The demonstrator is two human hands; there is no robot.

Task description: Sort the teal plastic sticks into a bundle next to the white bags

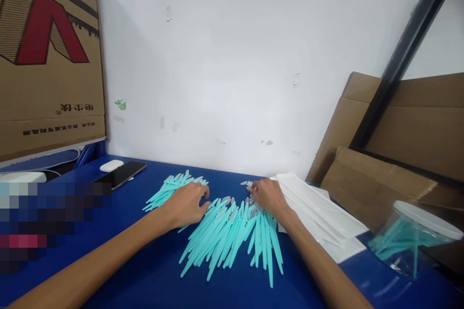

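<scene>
Slim turquoise plastic sticks with tapered handles, which look like eyebrow razors (213,236), lie fanned in a heap on the blue table. My left hand (188,203) is at the heap's left edge, thumb and index finger apart with nothing visible between them. A smaller pile of the same razors (163,193) lies behind and left of it. My right hand (270,195) is over the heap's right end, its fingertips bent together at small pale translucent pieces (244,183). What those fingertips hold, if anything, is too small to make out.
White paper sheets (319,212) lie right of my right hand. A clear jar with a white lid (427,219) holds more turquoise sticks. A phone (125,174) and a white case (111,165) are at left. Cardboard (377,183) leans at right; a printed carton (54,82) stands left.
</scene>
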